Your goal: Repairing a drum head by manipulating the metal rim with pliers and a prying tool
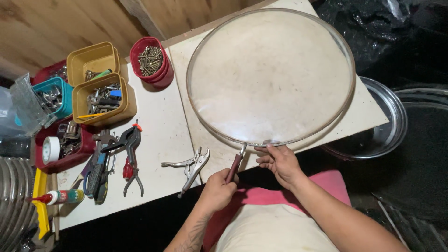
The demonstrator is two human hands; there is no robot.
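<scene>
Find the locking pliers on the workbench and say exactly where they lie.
The locking pliers lie at the bench's near edge, just left of the left hand, right of the red-handled pliers.

Crowded on our left, open lanes in the middle and along the near edge

The big clear round lid (270, 77) covers most of the right half of the surface (161, 135), overhanging its far and right edges, so we find little bare room there. Between the lid and the tubs lies a bare strip running from the red cup of screws (150, 60) down to the locking pliers (189, 167). Left of that strip, the yellow tubs (100, 88), teal tub (58, 95), red tray (65, 147), the pile of hand tools (116, 161) and the glue bottle (60, 197) block our way. Our left hand (215, 191) and right hand (279, 163) sit at the near edge.
</scene>
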